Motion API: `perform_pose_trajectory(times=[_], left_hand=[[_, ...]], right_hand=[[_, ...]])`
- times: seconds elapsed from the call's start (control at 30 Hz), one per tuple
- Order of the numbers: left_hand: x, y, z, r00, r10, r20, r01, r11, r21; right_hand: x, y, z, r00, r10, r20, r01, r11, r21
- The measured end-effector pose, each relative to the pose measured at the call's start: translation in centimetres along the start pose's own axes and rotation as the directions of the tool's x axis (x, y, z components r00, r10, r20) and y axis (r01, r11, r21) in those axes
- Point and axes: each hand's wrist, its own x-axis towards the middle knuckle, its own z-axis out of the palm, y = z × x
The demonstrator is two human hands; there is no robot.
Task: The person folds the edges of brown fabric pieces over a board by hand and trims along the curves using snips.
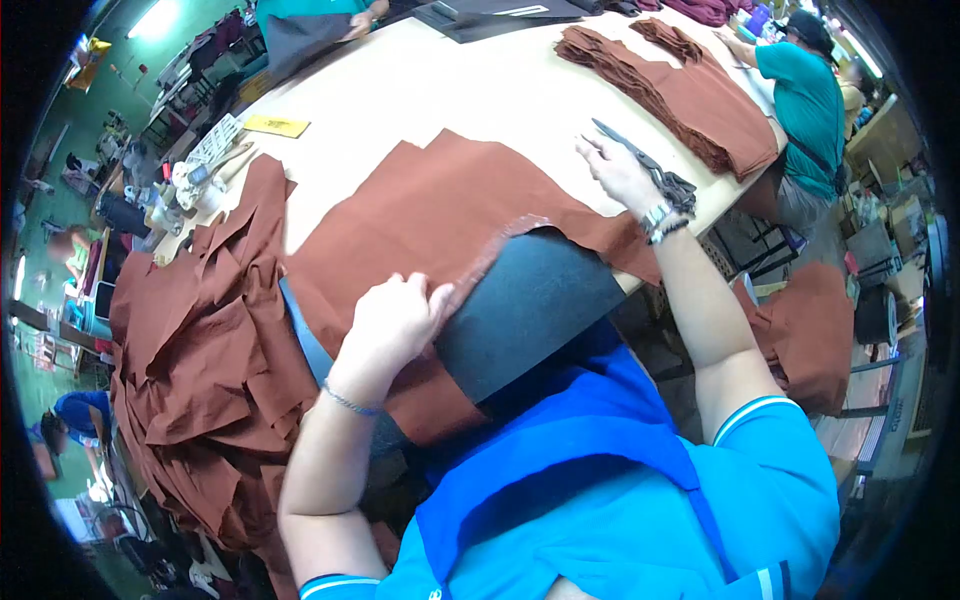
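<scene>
A large piece of rust-brown cloth (430,210) lies in front of me on the table, over a dark flat sheet (530,300) at the near edge. My left hand (395,318) is closed at the curved edge of this cloth, thumb and fingers pinching it. Part of the cloth hangs below that hand. My right hand (615,172) is above the table to the right, fingers apart and holding nothing visible. Right beside it lies a pair of dark scissors (677,187), partly hidden by the hand.
Crumpled brown cloth (215,350) hangs over the table's left edge. A stack of brown pieces (690,100) lies far right, near a seated person in teal (810,110). Another person's hand (360,24) holds dark cloth at the back. A yellow card (276,125) lies at left.
</scene>
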Motion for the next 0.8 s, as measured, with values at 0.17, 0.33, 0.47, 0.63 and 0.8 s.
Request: perform_pose_trajectory(times=[0.17,0.33,0.47,0.63,0.8], left_hand=[[1.9,-2.6,-0.8,0.872,0.486,-0.052,-0.457,0.848,0.27],[7.0,-6.7,2.5,0.977,-0.011,-0.213,0.013,1.0,0.008],[8.4,-8.1,2.7,0.791,-0.536,-0.295,0.519,0.843,-0.14],[1.4,-8.1,3.4,0.971,-0.088,-0.223,0.085,0.996,-0.02],[-6.8,-3.0,1.2,0.915,-0.395,0.077,0.383,0.913,0.139]], right_hand=[[2.6,5.4,-0.3,0.9,-0.334,-0.281,0.144,0.835,-0.53],[-6.9,-6.9,2.5,0.85,-0.489,-0.197,0.471,0.872,-0.133],[-12.8,-8.4,6.1,0.762,-0.629,0.153,0.643,0.711,-0.283],[-12.2,-5.5,6.6,0.754,-0.628,0.192,0.645,0.654,-0.395],[-9.0,-6.5,1.1,0.901,-0.2,0.386,0.322,0.903,-0.284]])
